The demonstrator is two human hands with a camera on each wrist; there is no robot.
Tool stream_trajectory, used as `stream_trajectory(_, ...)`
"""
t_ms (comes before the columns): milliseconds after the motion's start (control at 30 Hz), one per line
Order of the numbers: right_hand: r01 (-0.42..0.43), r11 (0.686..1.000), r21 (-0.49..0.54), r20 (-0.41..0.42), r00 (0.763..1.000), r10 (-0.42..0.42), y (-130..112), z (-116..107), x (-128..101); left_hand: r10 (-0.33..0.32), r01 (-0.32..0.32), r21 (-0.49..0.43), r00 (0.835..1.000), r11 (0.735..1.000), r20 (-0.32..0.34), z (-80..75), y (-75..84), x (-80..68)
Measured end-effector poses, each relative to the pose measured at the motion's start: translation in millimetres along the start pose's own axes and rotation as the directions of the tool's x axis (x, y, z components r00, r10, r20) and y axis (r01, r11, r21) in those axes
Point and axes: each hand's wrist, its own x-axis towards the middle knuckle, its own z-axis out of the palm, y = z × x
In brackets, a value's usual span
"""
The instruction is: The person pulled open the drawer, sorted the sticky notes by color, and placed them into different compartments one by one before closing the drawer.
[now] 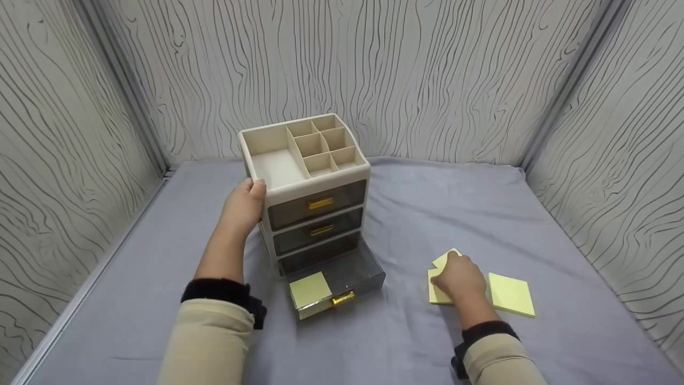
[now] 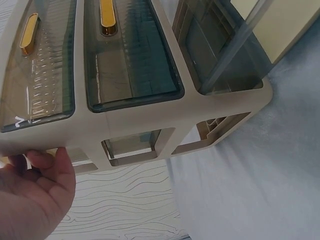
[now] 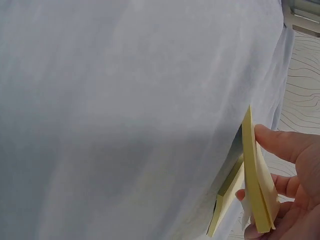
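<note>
A cream desktop drawer organizer (image 1: 318,184) stands left of centre with its bottom drawer (image 1: 357,283) pulled out. One yellow sticky note pad (image 1: 310,290) lies in the left part of that drawer. My left hand (image 1: 245,207) grips the organizer's upper left side; in the left wrist view, the fingers (image 2: 62,167) curl at the edge of its side frame. Off to the right, my right hand (image 1: 464,278) pinches a yellow sticky note pad (image 3: 256,187), thumb on one face and fingers behind it. Another pad (image 3: 226,197) lies beside it on the cloth.
A further yellow pad (image 1: 511,294) lies right of my right hand. Divided compartments (image 1: 320,147) top the organizer, above two shut drawers with gold handles. Grey cloth (image 1: 427,208) covers the table, and wood-patterned walls (image 1: 406,80) enclose it at the back and both sides.
</note>
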Motion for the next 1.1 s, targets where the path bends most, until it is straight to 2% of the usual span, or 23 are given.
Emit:
stream_trajectory(267,0.019,0.999,-0.051,0.002,1.000,-0.019,1,-7,0,0.005,-0.005,-0.003,1.000,1.000,0.008,-0.7,-0.5,-0.2)
stream_trajectory(633,0.004,0.999,-0.034,0.098,0.995,-0.001,4,-16,0,0.002,-0.002,0.024,1.000,1.000,-0.021,1.7,-0.9,1.3)
stream_trajectory(900,0.046,0.999,-0.022,0.128,0.991,-0.043,4,-26,-1,-0.004,0.004,0.026,1.000,1.000,-0.013,0.7,-0.6,0.7)
stream_trajectory(1100,0.084,0.996,-0.023,0.188,0.979,-0.078,-5,-36,-4,-0.017,0.017,0.058,1.000,0.998,0.004,0.6,0.1,1.5)
